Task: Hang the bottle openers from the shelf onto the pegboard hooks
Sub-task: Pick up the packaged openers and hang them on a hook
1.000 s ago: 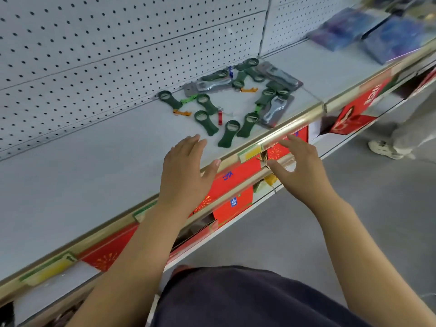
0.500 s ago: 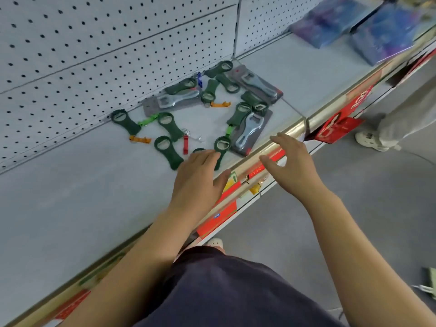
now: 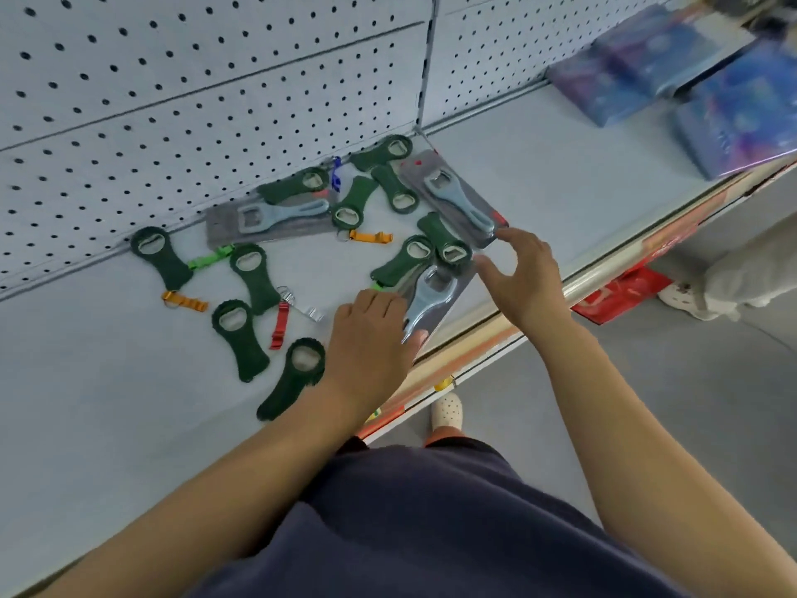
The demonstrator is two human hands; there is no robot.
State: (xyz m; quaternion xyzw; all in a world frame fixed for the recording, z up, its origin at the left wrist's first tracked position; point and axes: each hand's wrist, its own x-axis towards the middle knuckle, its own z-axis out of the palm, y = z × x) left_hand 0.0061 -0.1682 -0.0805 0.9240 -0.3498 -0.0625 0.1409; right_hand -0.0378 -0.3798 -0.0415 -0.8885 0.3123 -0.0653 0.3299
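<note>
Several dark green bottle openers (image 3: 239,338) lie scattered on the pale shelf (image 3: 95,425), with three carded silver openers among them. My left hand (image 3: 371,347) lies flat on the lower end of the nearest carded silver opener (image 3: 429,302), fingers together; whether it grips the card is not clear. My right hand (image 3: 524,274) hovers at that card's upper right, fingers spread, holding nothing. The white pegboard (image 3: 172,101) rises behind the shelf; no hooks show on it. Small coloured keychain openers, such as an orange one (image 3: 371,236), lie between the green ones.
Blue and purple packaged goods (image 3: 690,79) sit on the shelf at the far right. A metal rail (image 3: 604,274) with red price tags edges the shelf front. Another person's shoe and trouser leg (image 3: 733,278) stand on the grey floor at right.
Both hands have moved forward over the shelf into the pile; my left hand now lies on the nearest carded opener and my right hand has come over the rail beside it.
</note>
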